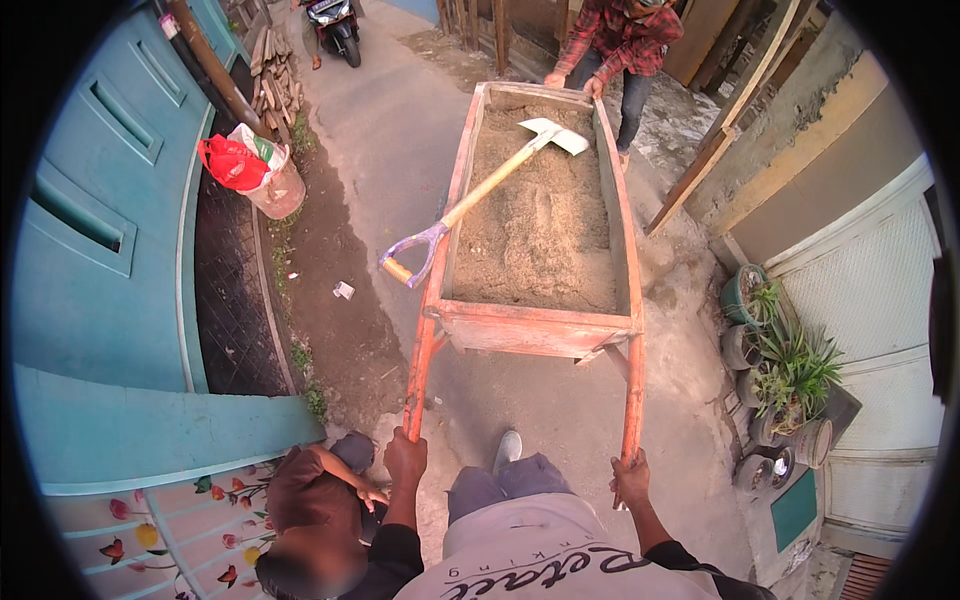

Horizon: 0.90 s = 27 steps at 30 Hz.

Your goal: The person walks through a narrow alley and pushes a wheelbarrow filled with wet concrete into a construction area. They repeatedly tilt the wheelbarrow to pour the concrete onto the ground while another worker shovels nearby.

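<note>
A wooden handcart (540,322) with reddish-orange sides stands in front of me, its long box filled with sand (545,235). My left hand (405,458) is wrapped round the end of its left handle (420,370). Round the end of the right handle (634,400) my right hand (630,480) is closed. Across the sand lies a shovel (490,192), its pale blade (556,134) toward the far end and its purple D-shaped grip (415,255) sticking out over the left side. At the far end, a person in a red checked shirt (630,50) has both hands on the cart's rim.
To my left, a person in a brown shirt (312,497) sits low by the teal wall (110,290). Farther on are a bucket with bags (278,190), stacked wood (275,85) and a motorbike (335,25). Potted plants (795,370) line the right side; a wooden post (690,185) leans beyond.
</note>
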Motion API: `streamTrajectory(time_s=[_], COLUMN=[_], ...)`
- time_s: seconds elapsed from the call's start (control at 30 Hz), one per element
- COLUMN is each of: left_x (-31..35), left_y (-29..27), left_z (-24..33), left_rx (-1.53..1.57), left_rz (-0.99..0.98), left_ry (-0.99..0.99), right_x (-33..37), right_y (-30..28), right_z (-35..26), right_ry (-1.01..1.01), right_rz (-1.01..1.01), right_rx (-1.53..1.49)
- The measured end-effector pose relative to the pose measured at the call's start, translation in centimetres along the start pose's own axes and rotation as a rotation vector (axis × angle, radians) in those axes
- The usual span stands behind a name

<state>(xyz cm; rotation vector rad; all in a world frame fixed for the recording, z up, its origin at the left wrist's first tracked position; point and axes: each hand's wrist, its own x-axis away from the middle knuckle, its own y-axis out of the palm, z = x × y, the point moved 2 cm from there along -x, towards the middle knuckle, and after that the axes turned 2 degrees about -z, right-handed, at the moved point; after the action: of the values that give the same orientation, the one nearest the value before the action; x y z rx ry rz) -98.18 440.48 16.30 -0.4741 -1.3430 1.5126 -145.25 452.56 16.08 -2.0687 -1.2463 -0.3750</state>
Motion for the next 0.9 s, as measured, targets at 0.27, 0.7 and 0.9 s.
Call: streamTrajectory(time_s=[0.27,0.7,0.9], left_x=[-5.9,-33.0,-47.7], left_y=[-2.2,-8.7,-9.4], left_z=[2.4,4.3,9.2], left_rx=[-0.034,0.312,0.254], left_rz=[-0.028,-0.352,-0.502], left_ry=[0.076,0.224,0.396], right_x=[-1.3,-0.5,-5.3], right_y=[2.5,21.8,27.5], right_z=[-5.0,-8.8,-18.0], right_ry=[0.138,0.225,0.335], right_rz=[0.008,0.137,0.187], right_rx=[-0.027,-0.314,-0.499])
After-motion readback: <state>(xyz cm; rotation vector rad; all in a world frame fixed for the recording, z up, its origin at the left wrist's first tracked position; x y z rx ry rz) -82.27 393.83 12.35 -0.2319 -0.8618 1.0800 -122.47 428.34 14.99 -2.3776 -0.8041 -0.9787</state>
